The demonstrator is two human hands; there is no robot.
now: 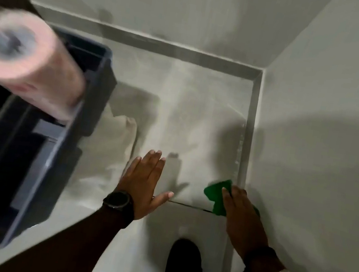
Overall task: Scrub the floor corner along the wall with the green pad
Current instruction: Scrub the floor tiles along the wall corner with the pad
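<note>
The green pad [216, 193] lies on the pale floor tile against the skirting strip [249, 132] of the right wall. My right hand [243, 216] presses flat on top of the pad and covers its right part. My left hand [145, 182], a dark watch on its wrist, rests flat on the floor with fingers spread, about a hand's width left of the pad. The floor corner [260, 74] where the two walls meet lies farther ahead of both hands.
A dark grey plastic caddy [36, 160] with compartments stands on the floor at the left. A pink paper roll [30, 62] sticks up out of it, blurred. A pale cloth [116, 140] lies beside the caddy. My dark-clad knee [184, 268] is at the bottom.
</note>
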